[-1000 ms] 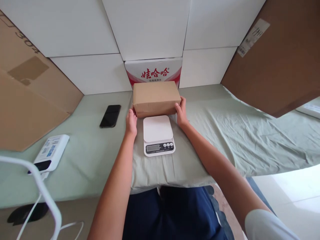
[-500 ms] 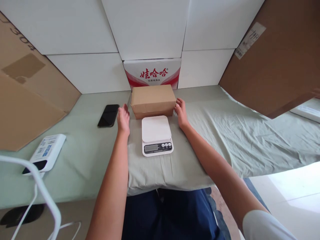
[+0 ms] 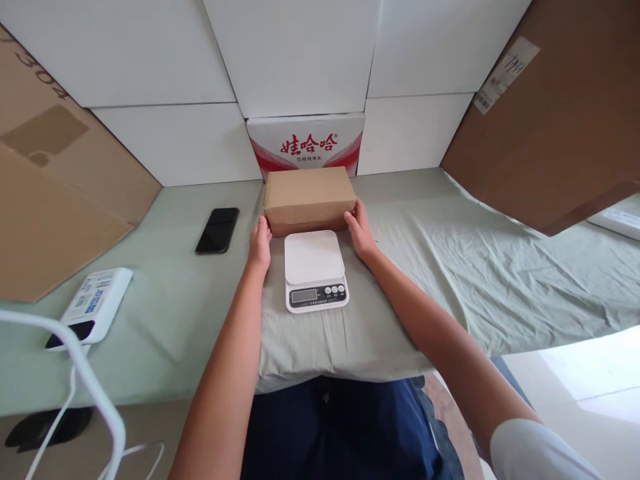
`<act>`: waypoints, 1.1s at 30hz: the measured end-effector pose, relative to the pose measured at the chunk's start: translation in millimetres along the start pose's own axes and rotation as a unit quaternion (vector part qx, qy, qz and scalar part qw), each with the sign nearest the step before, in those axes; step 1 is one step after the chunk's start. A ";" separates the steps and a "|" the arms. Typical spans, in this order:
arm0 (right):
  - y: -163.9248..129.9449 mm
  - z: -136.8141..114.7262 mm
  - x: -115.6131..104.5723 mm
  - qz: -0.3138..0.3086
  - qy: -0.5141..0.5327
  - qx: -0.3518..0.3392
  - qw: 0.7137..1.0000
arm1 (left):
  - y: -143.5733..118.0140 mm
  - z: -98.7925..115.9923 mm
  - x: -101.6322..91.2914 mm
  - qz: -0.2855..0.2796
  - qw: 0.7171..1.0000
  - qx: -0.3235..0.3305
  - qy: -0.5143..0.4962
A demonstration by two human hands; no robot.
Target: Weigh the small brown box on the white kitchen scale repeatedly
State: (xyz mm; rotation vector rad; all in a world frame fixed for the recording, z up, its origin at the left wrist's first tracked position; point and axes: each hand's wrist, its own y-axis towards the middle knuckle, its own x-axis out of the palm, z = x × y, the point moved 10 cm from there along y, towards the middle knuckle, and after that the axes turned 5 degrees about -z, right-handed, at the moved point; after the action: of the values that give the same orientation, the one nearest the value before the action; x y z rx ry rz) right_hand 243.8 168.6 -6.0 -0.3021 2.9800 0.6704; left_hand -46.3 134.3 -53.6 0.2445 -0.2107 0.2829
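Note:
A small brown cardboard box (image 3: 310, 200) sits on the cloth-covered table, just behind a white kitchen scale (image 3: 314, 257). My left hand (image 3: 260, 244) is closed against the box's left end, with the thumb on the near side. At the opposite end, my right hand (image 3: 360, 230) grips the right front corner, its thumb in front and the other fingers partly hidden along the side. The scale's platform is bare and its small display looks blank.
Left of my hands lies a black phone (image 3: 218, 231). A white device (image 3: 93, 307) with a cable rests farther left. Large cardboard sheets flank the table at left (image 3: 55, 200) and right (image 3: 540, 127). Behind stands a white-and-red printed carton (image 3: 307, 141) among white panels.
My left hand has moved right, from beside the phone onto the box's left end. My right hand has closed around the right corner. The box looks almost unmoved.

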 end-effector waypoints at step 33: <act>-109.1 -70.5 -12.1 0.032 -0.055 -0.071 0.995 | -149.0 69.1 -3.5 -0.038 0.995 0.055 0.071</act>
State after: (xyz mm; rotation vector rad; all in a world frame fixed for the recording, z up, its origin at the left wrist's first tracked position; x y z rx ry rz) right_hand 276.3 43.9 13.5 -0.1713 2.8534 0.8789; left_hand -16.7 -23.7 -19.8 0.3384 -0.0442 0.2352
